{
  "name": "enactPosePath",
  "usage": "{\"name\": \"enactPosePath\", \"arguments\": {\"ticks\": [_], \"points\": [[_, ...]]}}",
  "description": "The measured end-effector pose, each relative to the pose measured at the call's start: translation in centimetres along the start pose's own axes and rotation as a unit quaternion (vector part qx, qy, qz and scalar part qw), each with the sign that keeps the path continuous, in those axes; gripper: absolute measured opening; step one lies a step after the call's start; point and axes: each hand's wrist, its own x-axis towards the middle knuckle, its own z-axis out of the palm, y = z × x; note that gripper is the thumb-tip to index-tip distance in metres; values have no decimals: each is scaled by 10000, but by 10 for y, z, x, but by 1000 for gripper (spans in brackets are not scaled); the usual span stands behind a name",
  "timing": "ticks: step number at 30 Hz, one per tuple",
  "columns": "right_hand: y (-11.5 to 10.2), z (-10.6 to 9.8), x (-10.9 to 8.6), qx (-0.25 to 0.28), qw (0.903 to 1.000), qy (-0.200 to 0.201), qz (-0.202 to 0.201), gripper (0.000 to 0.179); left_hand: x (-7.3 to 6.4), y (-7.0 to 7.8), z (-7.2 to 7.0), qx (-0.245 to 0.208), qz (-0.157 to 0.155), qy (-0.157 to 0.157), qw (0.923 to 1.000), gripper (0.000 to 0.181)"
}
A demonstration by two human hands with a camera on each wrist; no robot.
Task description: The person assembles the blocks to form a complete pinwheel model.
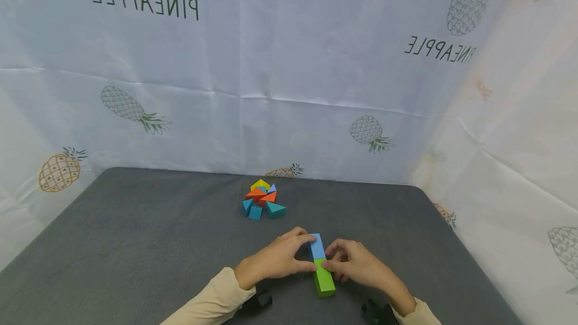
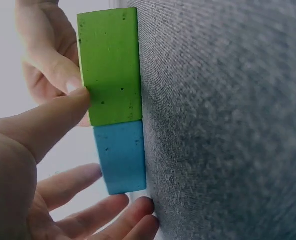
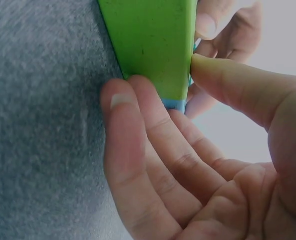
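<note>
A light blue block and a bright green block lie end to end on the dark grey table, the green one nearer me. On their left, my left hand spreads relaxed fingers beside the pair. Its thumb touches the green edge near the joint, and its index fingertip touches the blue block's far end. From the right, my right hand pinches the green block, thumb at its upper edge and fingers along its side. In the left wrist view, the green and blue faces meet in a straight seam.
Farther back stands a loose cluster of blocks: a yellow one, orange-red triangles, a teal triangle and a blue block. A pineapple-print cloth hangs behind the table.
</note>
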Motion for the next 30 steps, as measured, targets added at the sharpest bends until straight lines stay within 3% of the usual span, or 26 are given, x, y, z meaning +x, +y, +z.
{"name": "enactPosePath", "arguments": {"ticks": [12,20,30], "points": [[-1,3,1,6,10000,57,45,35,-10,9,2,510,22,-124,9986,70],[1,3,0,31,10000,74,-25,36,-18,13,11,419,-45,-271,9987,81],[2,6,2,78,9998,140,-69,34,-18,9,14,427,59,-126,9990,79]]}}
